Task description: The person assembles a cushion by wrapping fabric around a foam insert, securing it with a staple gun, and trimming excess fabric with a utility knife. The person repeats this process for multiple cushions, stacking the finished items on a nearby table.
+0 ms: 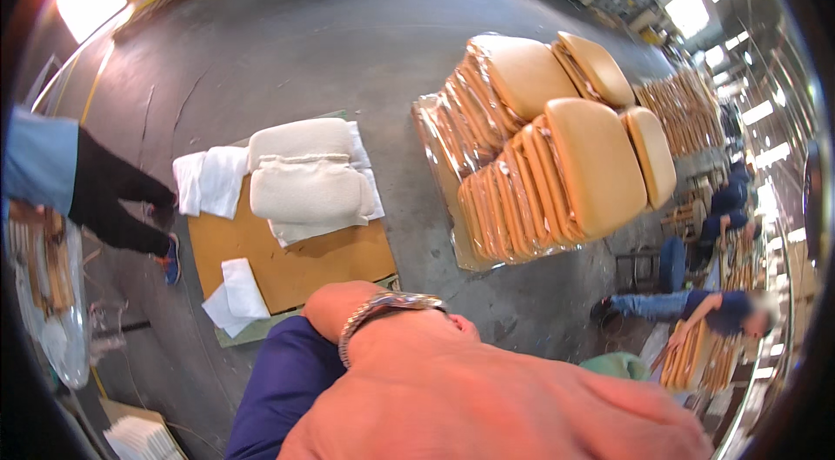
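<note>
My left hand (pixel 496 399) fills the lower middle, its broad back very close. A metal-banded wristwatch (pixel 387 308) circles the wrist. Behind the watch my bent arm (pixel 339 308) lies against my dark blue trouser leg (pixel 283 382). The fingers run out of sight at the bottom right, so whether they hold anything is hidden. A small patch of skin (pixel 465 325) peeks out beside the watch; I cannot tell what it belongs to. Beyond the arm, padded white cloth pieces (pixel 309 169) lie stacked on a brown cardboard sheet (pixel 339 256). My right hand does not show.
Folded white cloths (pixel 235 299) lie on the cardboard's near left corner. Plastic-wrapped stacks of tan cushions (pixel 596 169) stand on the floor to the right. At left stands a person in black trousers (pixel 117 173); another person (pixel 726 312) bends over cushions at right.
</note>
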`<act>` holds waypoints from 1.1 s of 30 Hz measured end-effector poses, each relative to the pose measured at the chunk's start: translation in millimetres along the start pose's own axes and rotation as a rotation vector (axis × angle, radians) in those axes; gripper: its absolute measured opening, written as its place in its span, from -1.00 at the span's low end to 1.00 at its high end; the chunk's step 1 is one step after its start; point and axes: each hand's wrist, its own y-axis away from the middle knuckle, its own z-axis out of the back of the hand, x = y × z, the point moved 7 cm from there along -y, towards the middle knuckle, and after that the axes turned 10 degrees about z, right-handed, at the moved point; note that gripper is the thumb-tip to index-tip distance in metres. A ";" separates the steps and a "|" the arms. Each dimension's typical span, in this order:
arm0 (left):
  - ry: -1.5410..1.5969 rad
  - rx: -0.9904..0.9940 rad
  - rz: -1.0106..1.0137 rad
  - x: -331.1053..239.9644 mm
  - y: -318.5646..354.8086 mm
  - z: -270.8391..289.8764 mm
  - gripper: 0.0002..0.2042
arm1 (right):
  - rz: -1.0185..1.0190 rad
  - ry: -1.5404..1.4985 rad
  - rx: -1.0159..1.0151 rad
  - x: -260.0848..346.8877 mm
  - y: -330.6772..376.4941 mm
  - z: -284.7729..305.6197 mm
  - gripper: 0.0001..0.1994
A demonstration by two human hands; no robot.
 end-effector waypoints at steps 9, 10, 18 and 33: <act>0.443 0.368 -0.190 95.7 -42.7 -146.5 -0.46 | 0.004 0.527 -0.464 -328.9 203.6 125.0 -0.75; 0.478 0.410 -0.139 122.7 -42.0 -173.1 -0.46 | -0.042 0.451 -0.456 -343.7 205.6 87.0 -0.75; 0.622 0.608 0.009 214.7 -35.3 -365.3 -0.43 | -0.231 -0.321 -0.614 -304.2 273.4 44.8 -0.74; 0.826 0.634 0.022 338.5 -10.0 -469.0 -0.37 | -0.578 -1.144 -1.386 -438.5 523.9 -109.8 -0.71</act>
